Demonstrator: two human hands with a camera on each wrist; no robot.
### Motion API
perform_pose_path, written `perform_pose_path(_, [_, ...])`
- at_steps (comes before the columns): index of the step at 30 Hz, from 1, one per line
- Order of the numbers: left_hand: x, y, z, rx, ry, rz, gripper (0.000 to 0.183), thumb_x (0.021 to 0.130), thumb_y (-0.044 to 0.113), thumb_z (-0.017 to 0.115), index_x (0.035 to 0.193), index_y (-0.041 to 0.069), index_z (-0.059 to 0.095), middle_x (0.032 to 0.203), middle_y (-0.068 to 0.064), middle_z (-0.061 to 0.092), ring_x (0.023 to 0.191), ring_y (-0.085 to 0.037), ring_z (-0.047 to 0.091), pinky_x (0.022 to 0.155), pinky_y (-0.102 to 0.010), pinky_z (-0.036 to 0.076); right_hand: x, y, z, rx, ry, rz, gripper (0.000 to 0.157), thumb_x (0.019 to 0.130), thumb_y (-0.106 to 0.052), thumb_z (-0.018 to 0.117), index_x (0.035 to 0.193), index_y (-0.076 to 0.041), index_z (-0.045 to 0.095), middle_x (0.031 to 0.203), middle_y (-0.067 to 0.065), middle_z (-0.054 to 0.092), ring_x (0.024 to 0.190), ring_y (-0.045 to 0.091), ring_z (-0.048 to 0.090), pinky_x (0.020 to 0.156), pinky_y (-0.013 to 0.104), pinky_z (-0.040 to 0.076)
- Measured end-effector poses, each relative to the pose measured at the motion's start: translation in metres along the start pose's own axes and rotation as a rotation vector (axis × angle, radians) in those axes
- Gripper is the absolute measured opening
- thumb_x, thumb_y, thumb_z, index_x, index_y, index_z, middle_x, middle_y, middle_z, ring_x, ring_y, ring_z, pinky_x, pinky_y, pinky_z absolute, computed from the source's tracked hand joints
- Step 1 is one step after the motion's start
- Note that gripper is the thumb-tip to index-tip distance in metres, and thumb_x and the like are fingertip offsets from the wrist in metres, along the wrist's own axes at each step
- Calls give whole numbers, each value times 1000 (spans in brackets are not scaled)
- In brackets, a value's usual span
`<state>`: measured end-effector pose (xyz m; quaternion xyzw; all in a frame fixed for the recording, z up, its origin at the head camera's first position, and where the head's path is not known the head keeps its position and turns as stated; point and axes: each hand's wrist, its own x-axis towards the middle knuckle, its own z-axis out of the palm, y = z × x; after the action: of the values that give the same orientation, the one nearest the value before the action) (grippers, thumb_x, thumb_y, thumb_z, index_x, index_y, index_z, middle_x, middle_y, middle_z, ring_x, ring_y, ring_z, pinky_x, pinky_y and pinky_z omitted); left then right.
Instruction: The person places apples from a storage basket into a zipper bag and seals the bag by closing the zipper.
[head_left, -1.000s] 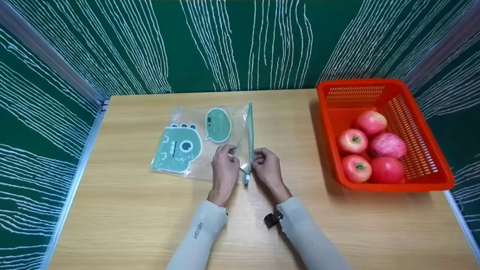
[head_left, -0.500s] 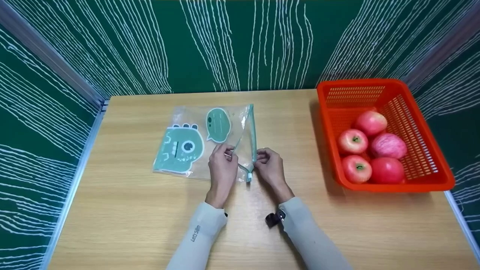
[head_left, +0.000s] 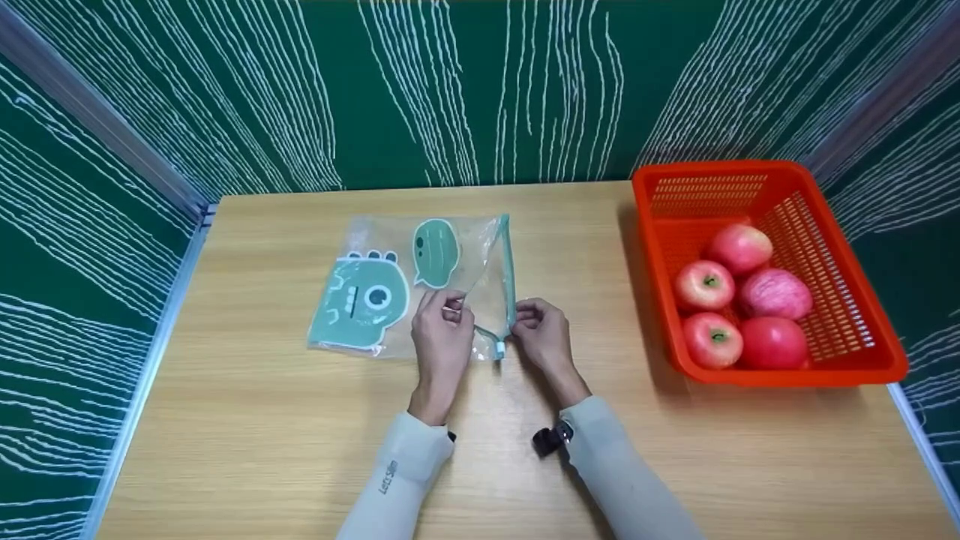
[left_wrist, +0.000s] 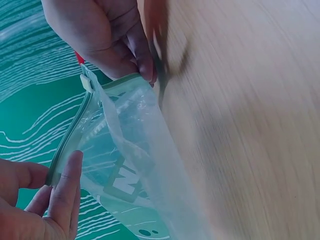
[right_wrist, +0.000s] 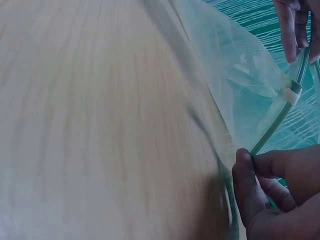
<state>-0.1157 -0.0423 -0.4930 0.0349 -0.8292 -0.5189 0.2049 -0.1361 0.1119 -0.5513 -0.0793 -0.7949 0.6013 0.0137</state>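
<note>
Pinching opposite sides of the green zip strip (head_left: 510, 270), the fingertips of the left hand (head_left: 442, 337) and the right hand (head_left: 544, 337) hold the mouth of the clear bag (head_left: 411, 292) parted beside the white slider (right_wrist: 292, 95). The bag's body lies on the wooden table (head_left: 262, 420), left of the orange-red basket (head_left: 780, 376) of apples (head_left: 773, 341). Expect light, limp, slippery film; grip the stiffer strip, since bare plastic probably creases or slides between fingers.

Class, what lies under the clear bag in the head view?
Through the clear parts of the bag, the wooden table shows. The green prints and the left hand cover other parts, so anything beneath them cannot be seen.
</note>
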Motion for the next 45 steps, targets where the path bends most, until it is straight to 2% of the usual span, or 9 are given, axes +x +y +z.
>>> perform_pose_path(5, [-2, 1, 2, -38, -24, -19, 14, 87, -12, 70, 98, -5, 74, 90, -10, 67, 75, -22, 69, 69, -27, 61, 1, 0, -2, 8, 8, -16, 24, 85, 16, 67, 107, 11, 71, 96, 20, 73, 78, 14, 68, 70, 13, 54])
perform_pose_path(9, [-4, -2, 3, -54, -37, -38, 14, 89, -11, 71, 101, -6, 73, 93, -13, 68, 76, -22, 69, 70, -27, 61, 2, -3, -3, -29, 0, -43, 22, 88, 12, 68, 110, 10, 72, 95, 19, 73, 80, 15, 67, 71, 14, 54])
perform_pose_path(12, [-5, -3, 5, -67, -45, -48, 14, 89, -11, 72, 102, -6, 73, 94, -13, 69, 77, -22, 69, 70, -27, 61, 0, -9, -6, -58, -15, -64, 22, 94, 6, 69, 116, 8, 71, 99, 18, 73, 84, 21, 69, 75, 22, 57])
perform_pose_path(15, [-4, -3, 7, -83, -51, -57, 15, 89, -11, 71, 103, -6, 73, 94, -13, 69, 77, -22, 69, 69, -26, 60, -3, -15, -12, -98, -35, -99, 25, 100, -2, 68, 123, 7, 69, 107, 19, 73, 92, 28, 71, 83, 35, 61])
perform_pose_path(19, [-3, -1, 8, -97, -56, -74, 15, 90, -11, 71, 103, -5, 73, 94, -13, 68, 77, -22, 68, 69, -25, 59, -7, -22, -24, -222, -46, -203, 32, 101, -9, 70, 131, 4, 66, 120, 21, 69, 106, 34, 70, 94, 47, 60])
perform_pose_path(23, [-2, 0, 7, -93, -59, -86, 15, 90, -10, 71, 104, -5, 74, 94, -13, 68, 77, -21, 68, 69, -25, 59, -11, -27, -38, -387, -31, -345, 38, 99, -11, 75, 133, 3, 66, 128, 22, 66, 119, 38, 64, 104, 52, 55])
perform_pose_path(29, [-2, 0, 7, -80, -74, -96, 15, 91, -10, 71, 106, -8, 73, 94, -13, 69, 77, -22, 69, 68, -24, 58, -18, -35, -53, -563, -26, -465, 41, 99, -17, 76, 134, 2, 68, 135, 24, 63, 122, 45, 60, 108, 56, 50])
perform_pose_path(37, [-1, -1, 7, -92, -79, -109, 16, 91, -9, 70, 106, -6, 74, 95, -12, 68, 78, -21, 69, 67, -25, 59, -23, -37, -68, -656, -33, -506, 43, 98, -16, 75, 137, -1, 67, 144, 25, 59, 128, 46, 56, 113, 58, 43])
perform_pose_path(45, [1, -1, 9, -86, -90, -129, 17, 91, -10, 71, 107, -5, 73, 96, -14, 69, 79, -23, 70, 69, -29, 61, -27, -47, -88, -667, -61, -503, 47, 96, -17, 78, 139, -1, 66, 149, 24, 55, 136, 45, 50, 118, 59, 39])
